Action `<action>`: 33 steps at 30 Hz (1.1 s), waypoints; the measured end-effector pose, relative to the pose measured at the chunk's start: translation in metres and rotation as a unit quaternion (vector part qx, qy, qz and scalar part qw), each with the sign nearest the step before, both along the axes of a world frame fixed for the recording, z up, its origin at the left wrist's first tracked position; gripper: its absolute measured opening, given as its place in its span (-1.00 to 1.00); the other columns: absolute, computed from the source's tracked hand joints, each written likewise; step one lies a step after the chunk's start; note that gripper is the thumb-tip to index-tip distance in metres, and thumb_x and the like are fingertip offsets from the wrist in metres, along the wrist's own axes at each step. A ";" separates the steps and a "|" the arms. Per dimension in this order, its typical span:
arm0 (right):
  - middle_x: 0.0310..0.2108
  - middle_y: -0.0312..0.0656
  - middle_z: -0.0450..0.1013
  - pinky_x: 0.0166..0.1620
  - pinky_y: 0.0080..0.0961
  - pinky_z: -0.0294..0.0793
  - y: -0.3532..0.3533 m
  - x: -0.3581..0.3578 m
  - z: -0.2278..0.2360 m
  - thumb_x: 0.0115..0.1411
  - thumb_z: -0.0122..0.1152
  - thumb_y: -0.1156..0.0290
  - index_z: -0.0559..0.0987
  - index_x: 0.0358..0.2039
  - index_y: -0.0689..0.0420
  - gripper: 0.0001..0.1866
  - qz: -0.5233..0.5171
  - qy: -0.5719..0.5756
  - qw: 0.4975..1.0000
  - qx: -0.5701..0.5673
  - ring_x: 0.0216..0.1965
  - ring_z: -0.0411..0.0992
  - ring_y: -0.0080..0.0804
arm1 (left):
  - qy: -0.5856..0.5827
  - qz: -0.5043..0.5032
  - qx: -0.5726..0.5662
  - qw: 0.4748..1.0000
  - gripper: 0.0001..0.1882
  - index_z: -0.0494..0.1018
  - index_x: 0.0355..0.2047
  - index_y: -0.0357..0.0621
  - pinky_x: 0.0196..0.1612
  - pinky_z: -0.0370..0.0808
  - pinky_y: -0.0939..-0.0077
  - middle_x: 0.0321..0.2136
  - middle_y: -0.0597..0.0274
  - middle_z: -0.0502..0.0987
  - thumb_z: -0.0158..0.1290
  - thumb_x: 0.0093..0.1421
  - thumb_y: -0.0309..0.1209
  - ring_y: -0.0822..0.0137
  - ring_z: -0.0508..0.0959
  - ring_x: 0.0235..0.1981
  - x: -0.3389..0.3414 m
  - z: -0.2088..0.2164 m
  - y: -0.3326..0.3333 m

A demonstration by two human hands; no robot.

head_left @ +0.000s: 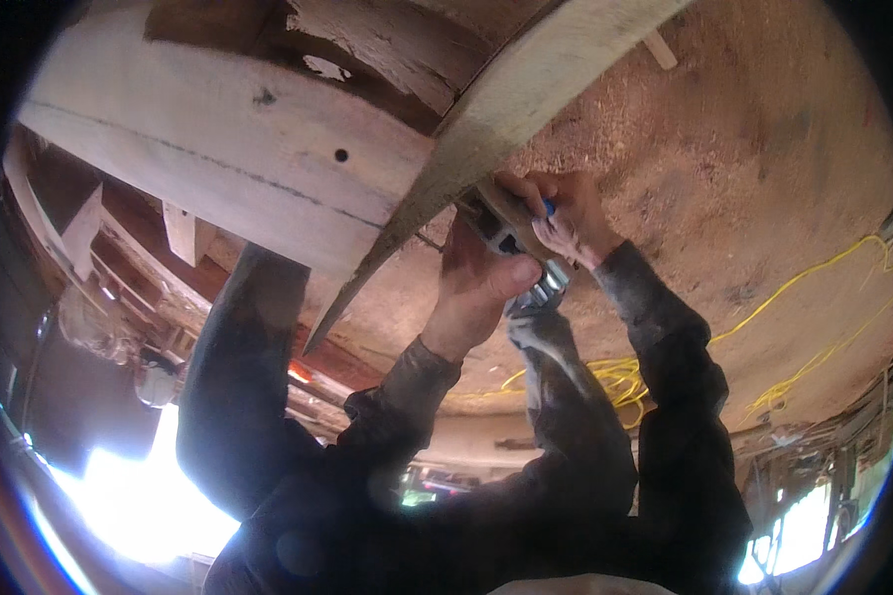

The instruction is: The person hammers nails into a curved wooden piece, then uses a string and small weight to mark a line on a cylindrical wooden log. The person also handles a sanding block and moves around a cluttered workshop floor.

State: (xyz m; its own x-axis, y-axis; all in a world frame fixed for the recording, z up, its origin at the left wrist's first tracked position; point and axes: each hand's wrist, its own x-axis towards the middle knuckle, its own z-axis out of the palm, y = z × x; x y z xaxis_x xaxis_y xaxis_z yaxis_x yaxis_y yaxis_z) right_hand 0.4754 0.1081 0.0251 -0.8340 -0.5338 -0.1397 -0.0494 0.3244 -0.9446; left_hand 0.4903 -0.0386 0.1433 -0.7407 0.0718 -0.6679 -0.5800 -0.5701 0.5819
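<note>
My left hand (469, 296) is closed round a dark tool with a shiny metal end (548, 288), its thumb lying across the near side. The tool's exact kind cannot be made out. Above it, my right hand (577, 216) bends its fingers in around a slim thing with a blue end (549, 207), perhaps a pencil or pen. A brown curved piece (511, 215), which looks like wood, lies between the two hands, close against the tool. Both hands are beside the edge of a long pale curved timber (526, 89), which hides part of the tool's far end.
A broad pale plank (258, 149) with a dark hole and a drawn line meets the timber. Yellow cord (620, 377) lies coiled on the brown, dusty floor (764, 178). My bent legs (238, 367) flank the arms. Curved wooden ribs (154, 263) stand at the left.
</note>
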 end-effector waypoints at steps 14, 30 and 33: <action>-0.33 -0.14 0.53 -0.24 -0.29 0.52 0.027 0.031 -0.071 0.24 0.26 0.39 0.56 -0.17 0.08 -0.84 0.020 -0.022 0.999 -0.033 -0.29 0.54 -0.12 | 0.083 0.130 0.097 0.983 -0.53 0.39 -0.01 -0.18 0.07 0.48 0.36 -0.17 0.28 0.52 0.33 0.11 -0.46 0.37 0.54 -0.08 0.028 -0.043 0.020; -0.04 -0.30 0.51 0.00 -0.41 0.53 0.104 -0.059 -0.118 0.30 0.34 0.30 0.48 0.15 0.12 -0.55 0.145 -0.272 0.951 -0.034 -0.05 0.48 -0.51 | 0.143 0.238 0.024 0.960 -0.51 0.38 -0.02 -0.21 0.04 0.48 0.40 -0.20 0.28 0.51 0.39 0.17 -0.35 0.41 0.53 -0.10 0.001 -0.032 0.057; -0.07 -0.25 0.54 -0.01 -0.39 0.53 0.094 -0.083 -0.087 0.28 0.34 0.26 0.51 0.14 0.14 -0.54 0.198 -0.239 0.950 0.024 -0.07 0.51 -0.47 | 0.140 0.261 0.034 0.954 -0.47 0.34 0.01 -0.21 0.05 0.49 0.39 -0.18 0.25 0.49 0.39 0.16 -0.37 0.39 0.53 -0.10 0.001 -0.037 0.061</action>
State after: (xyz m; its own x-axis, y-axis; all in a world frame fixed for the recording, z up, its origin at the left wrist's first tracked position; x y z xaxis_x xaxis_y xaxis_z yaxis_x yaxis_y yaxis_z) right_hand 0.3923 0.2023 -0.0619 -0.4045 -0.7754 -0.4849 0.2547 0.4137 -0.8741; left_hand 0.4908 0.0223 0.1067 -0.8362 -0.3196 -0.4456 -0.0333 -0.7815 0.6230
